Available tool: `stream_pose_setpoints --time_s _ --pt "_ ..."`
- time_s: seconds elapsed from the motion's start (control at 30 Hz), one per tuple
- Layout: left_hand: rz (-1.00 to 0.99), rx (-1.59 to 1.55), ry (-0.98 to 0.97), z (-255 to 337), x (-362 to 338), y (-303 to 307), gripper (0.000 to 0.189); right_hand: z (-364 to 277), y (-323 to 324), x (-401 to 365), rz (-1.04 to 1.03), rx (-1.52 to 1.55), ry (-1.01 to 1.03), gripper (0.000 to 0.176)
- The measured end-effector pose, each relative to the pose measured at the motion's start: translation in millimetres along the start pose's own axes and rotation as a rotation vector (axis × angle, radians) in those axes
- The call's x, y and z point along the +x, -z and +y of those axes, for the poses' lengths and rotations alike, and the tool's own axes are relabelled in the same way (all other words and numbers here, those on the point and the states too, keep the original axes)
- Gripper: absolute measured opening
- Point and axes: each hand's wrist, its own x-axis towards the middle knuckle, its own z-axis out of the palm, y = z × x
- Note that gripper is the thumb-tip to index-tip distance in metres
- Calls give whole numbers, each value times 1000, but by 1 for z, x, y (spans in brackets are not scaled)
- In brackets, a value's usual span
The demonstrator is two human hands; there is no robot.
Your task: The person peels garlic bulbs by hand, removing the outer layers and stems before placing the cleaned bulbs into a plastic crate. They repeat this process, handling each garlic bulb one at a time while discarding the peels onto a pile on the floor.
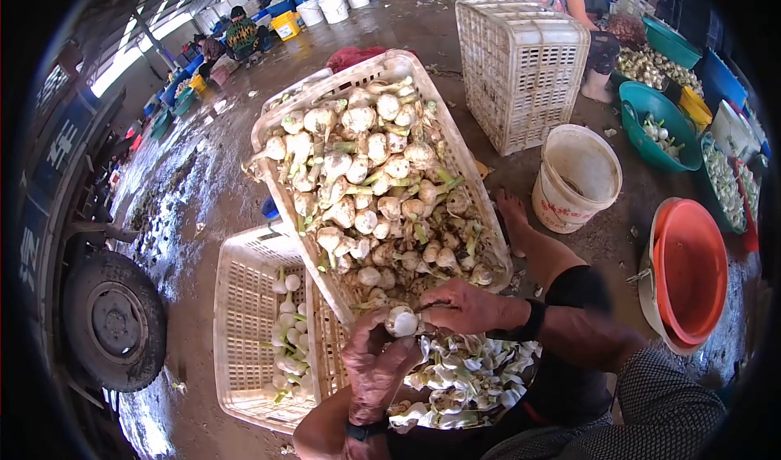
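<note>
A garlic bulb (402,322), white and partly bare on top, sits between both hands. My left hand (378,362) grips it from the left with thumb and fingers. From the right, my right hand (465,307) is closed, its thumb and fingertips against the bulb's edge; any bit of skin in that pinch is too small to see. Just beyond the hands, a tilted plastic crate (480,216) is heaped with unpeeled garlic (358,167) with green stems. Loose white peelings (472,379) lie below the hands. Cleaner white bulbs (291,330) rest in a lower crate (244,313) at left.
A stained white bucket (553,204) and an upright crate (521,78) stand right of the garlic. Red basins (691,257) and green basins (647,102) line the right side. A vehicle tire (114,322) is at left. Other people (242,33) sit farther back.
</note>
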Motion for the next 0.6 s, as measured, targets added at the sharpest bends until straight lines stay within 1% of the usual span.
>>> stream_pose_setpoints --time_s 0.07,0.1,0.13,0.17,0.2,0.23,0.3,0.33,0.37,0.4,0.43,0.47,0.5,0.57,0.6 --pt "-14 15 -20 1 0 -1 50 8 -2 1 37 84 117 11" --pt "-27 32 -38 1 0 -1 49 10 0 0 40 85 116 11" --pt "-30 33 -38 -1 1 0 49 5 4 2 23 -91 187 11" --pt "-39 133 -77 -6 2 4 48 2 6 3 5 -267 256 11" --pt "-48 232 -117 -9 3 5 48 3 6 3 5 -267 256 11" --pt "-48 232 -117 -9 3 4 48 5 6 3 15 -278 285 11" --pt "-18 92 -47 -6 2 1 46 6 4 3 23 -289 314 11" --pt "-17 91 -48 -3 1 0 46 4 2 3 58 -303 339 11" --pt "34 -4 37 0 1 -1 46 3 2 2 94 -316 363 10" --pt "84 -99 123 2 1 -2 45 5 2 3 95 -316 363 10" --pt "82 -96 124 2 2 -3 45 8 2 3 81 -344 310 10" --pt "104 -196 76 2 4 -3 44 11 2 4 70 -372 256 11" --pt "126 -297 28 3 5 -4 43 16 -1 2 75 -371 256 11" --pt "121 -328 46 8 4 11 44 29 -11 -6 3 -597 135 18" --pt "119 -358 66 11 4 16 46 39 -16 -9 4 -597 136 18"
